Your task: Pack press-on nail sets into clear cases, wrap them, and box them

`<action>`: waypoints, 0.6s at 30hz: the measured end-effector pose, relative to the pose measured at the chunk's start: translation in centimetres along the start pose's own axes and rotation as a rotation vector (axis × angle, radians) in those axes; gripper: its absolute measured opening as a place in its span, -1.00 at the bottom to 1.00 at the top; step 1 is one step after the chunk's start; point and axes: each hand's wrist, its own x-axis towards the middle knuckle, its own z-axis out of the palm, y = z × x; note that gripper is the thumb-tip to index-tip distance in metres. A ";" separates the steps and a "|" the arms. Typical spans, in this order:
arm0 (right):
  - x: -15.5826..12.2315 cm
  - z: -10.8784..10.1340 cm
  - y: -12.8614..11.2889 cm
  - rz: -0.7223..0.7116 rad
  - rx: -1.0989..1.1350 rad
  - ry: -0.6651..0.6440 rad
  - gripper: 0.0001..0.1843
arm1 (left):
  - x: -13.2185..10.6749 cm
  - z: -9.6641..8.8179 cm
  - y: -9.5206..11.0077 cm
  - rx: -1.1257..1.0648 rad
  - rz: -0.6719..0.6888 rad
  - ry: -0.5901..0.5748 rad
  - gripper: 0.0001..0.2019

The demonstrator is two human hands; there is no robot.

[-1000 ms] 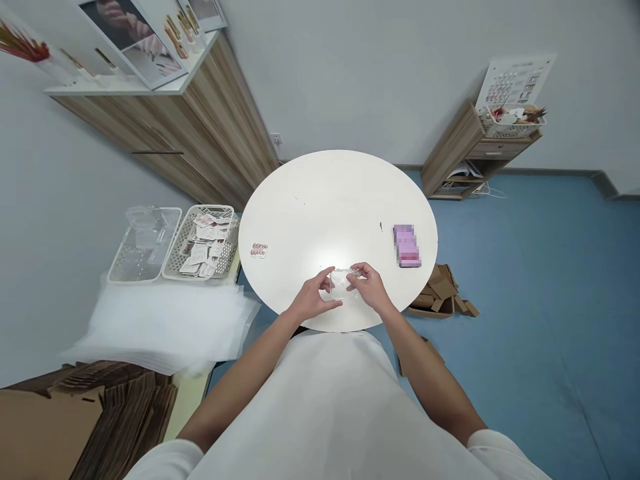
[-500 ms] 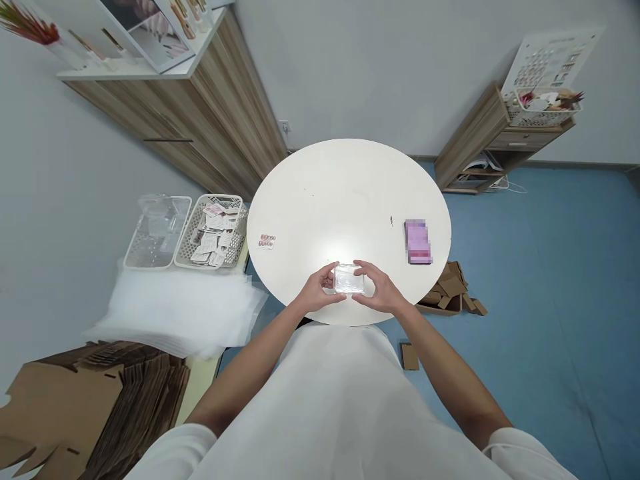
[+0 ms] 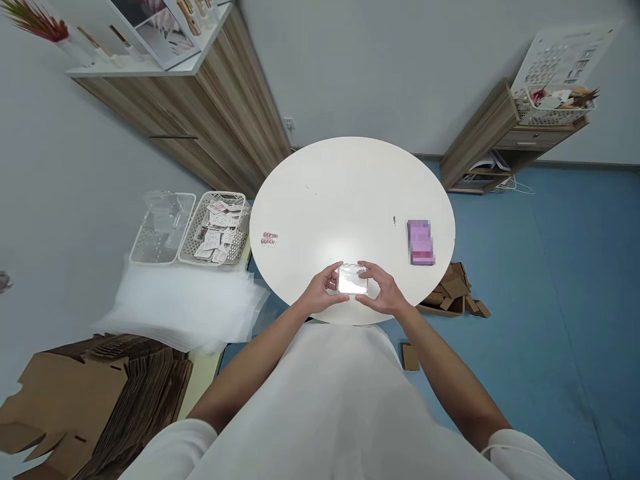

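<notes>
A small clear plastic box (image 3: 353, 279) sits between my two hands over the near edge of the round white table (image 3: 350, 193). My left hand (image 3: 323, 291) grips its left side with curled fingers. My right hand (image 3: 383, 290) pinches its right side. A small card of pink press-on nails (image 3: 269, 239) lies at the table's left edge. A purple packet (image 3: 421, 242) lies on the right part of the table.
Left of the table stand two white baskets, one with clear boxes (image 3: 163, 227), one with small packets (image 3: 216, 229), above foam sheets (image 3: 185, 307). Flat cardboard boxes (image 3: 100, 393) are stacked at the lower left. Cardboard scraps (image 3: 455, 293) lie on the blue floor. Wooden cabinets (image 3: 210, 113) line the wall.
The clear box, loosely held and open-looking a second ago, now sits closed and squarely pressed between both hands. My view has shifted slightly.
</notes>
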 end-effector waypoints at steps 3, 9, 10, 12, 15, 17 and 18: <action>-0.3 0.1 0.2 0.003 0.013 0.013 -0.53 | 0.1 0.1 -0.2 -0.002 -0.003 0.003 -0.25; -0.4 0.1 0.1 0.107 0.144 0.070 -0.57 | 0.4 0.8 -0.1 -0.037 -0.030 -0.001 -0.26; -0.2 -0.1 0.1 0.122 0.164 0.078 -0.57 | 0.4 0.9 0.1 -0.060 -0.037 0.000 -0.26; 0.3 -0.5 -0.1 0.128 0.171 0.072 -0.56 | 0.6 1.1 0.7 -0.125 -0.048 0.003 -0.23; 1.2 -1.2 -0.4 0.105 0.169 0.047 -0.54 | 0.8 1.1 1.6 -0.208 -0.070 0.002 -0.20; 1.6 -1.5 -0.3 0.093 0.180 0.056 -0.55 | 0.9 0.9 1.7 -0.240 -0.106 0.008 -0.18; 1.7 -1.6 -0.2 0.092 0.184 0.064 -0.55 | 0.9 0.8 1.6 -0.252 -0.127 0.023 -0.19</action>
